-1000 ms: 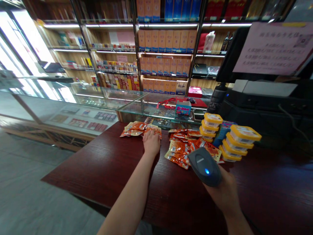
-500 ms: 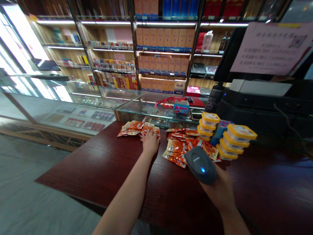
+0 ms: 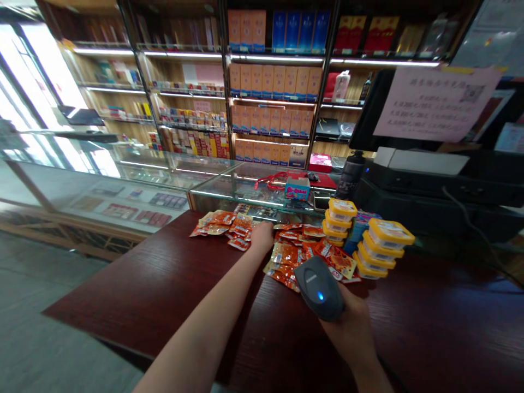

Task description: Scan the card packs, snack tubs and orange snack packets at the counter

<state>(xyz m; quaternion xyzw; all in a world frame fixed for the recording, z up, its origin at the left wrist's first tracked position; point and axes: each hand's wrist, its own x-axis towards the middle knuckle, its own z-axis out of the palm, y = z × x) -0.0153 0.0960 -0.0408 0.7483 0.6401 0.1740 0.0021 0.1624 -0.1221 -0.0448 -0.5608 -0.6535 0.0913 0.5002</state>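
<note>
My right hand (image 3: 352, 326) is wrapped round a dark grey barcode scanner (image 3: 318, 288) with a lit blue light, held above the near part of a pile of snack packets. My left hand (image 3: 262, 235) reaches out between two groups of orange and cream snack packets; its fingers are turned away and hidden. Left of it lies one loose group of packets (image 3: 221, 219). To its right is the other, larger pile of packets (image 3: 286, 254), partly behind the scanner.
Yellow-lidded tubs (image 3: 391, 233) stand stacked at the right, with a second stack (image 3: 342, 208) behind. A monitor (image 3: 370, 117) and black equipment (image 3: 426, 202) rise at the back right. A glass display counter (image 3: 213, 177) borders the far side of the dark wooden table (image 3: 164, 295).
My left hand has moved right, off the left packets toward the larger pile, and its fingers no longer show. The scanner stays in my right hand. The view has tilted up slightly.
</note>
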